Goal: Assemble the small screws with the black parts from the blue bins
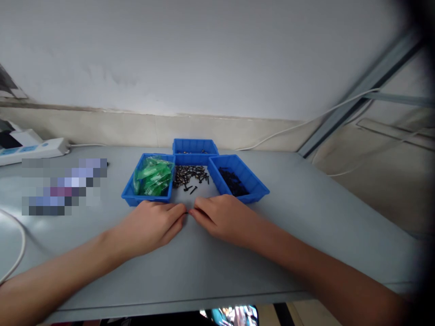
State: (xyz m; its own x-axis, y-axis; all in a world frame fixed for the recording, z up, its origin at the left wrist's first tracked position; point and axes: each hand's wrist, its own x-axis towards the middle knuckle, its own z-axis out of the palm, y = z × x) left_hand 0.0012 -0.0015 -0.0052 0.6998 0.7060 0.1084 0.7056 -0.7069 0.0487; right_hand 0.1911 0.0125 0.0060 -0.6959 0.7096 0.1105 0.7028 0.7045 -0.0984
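Fingers of our left hand [149, 224] and right hand [220, 218] are pinching a small dark piece [187, 212] between them, in front of the loose screws [190, 174]; light, level pressure should be keeping it steady. The left bin [136, 199] is holding green packets [154, 175], the right bin [252, 182] dark bits [233, 181], the rear bin [192, 159] small pieces [204, 151].

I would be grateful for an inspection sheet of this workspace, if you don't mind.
Surface: grey tabletop.
Job's things: loose dark screws; green packets in left bin; dark pieces in right bin; rear bin, contents unclear.
Clutter: pixelated item at left, unidentifiable.
Hands: left hand and right hand nearly meet at a small dark piece; grip unclear.
Cables: white cord, left edge; pale cable, right; power strip, left.
Surroundings: wall behind; metal frame, right.
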